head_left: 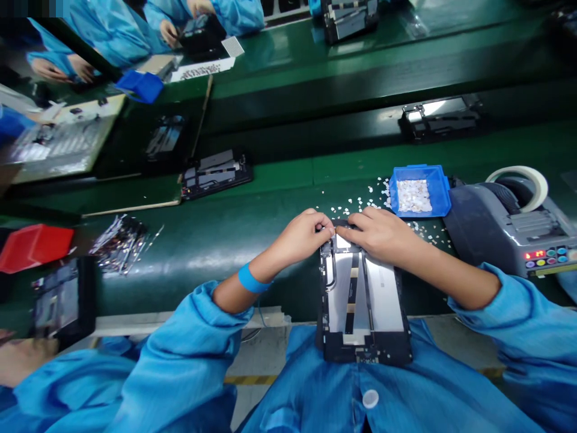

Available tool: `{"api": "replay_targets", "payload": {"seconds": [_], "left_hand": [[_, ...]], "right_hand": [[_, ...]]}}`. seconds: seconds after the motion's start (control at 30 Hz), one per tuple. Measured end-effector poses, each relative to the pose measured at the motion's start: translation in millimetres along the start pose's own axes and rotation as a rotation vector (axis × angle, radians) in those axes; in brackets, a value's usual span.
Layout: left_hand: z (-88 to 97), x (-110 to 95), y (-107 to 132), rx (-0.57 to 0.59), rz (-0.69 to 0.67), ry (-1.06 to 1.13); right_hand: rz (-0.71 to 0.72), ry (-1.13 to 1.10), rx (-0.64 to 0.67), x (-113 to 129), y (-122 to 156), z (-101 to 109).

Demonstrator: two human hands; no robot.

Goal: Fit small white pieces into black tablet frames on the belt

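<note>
An opened tablet (383, 288) lies in front of me, its long silver battery panels and black cables exposed. Its near end overhangs the bench edge toward my blue gown. At its far left corner my left hand (309, 236) is closed in a pinch, and whatever sits between those fingertips is too small to make out. My right hand (376, 233) bends over the far right part of the tablet, gripping it there, with its fingertips close to the left ones. Small white paper-like bits (356, 204) are scattered just beyond both hands.
A blue bin (444, 201) of white bits stands beside a grey tape dispenser (482, 222) on the right. Other opened tablets (219, 171) lie on the bench. Leftward are a strip pile (121, 243), a red bin (36, 246) and a co-worker's hand (27, 358). More co-workers sit opposite.
</note>
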State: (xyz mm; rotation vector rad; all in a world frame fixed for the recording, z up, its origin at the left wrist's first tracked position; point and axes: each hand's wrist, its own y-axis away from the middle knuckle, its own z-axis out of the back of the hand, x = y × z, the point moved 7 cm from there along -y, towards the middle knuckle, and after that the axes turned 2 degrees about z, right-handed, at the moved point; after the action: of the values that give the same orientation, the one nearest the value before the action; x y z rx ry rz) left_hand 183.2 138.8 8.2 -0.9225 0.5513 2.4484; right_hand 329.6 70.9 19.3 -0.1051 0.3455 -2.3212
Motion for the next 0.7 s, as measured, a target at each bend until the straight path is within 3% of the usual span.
{"api": "replay_targets", "payload": {"seconds": [0.7], "left_hand": [[-6.3, -13.9, 7.8, -0.067, -0.043, -0.181]], "right_hand": [[-0.013, -0.031, 0.035, 0.4, -0.2, -2.4]]}}
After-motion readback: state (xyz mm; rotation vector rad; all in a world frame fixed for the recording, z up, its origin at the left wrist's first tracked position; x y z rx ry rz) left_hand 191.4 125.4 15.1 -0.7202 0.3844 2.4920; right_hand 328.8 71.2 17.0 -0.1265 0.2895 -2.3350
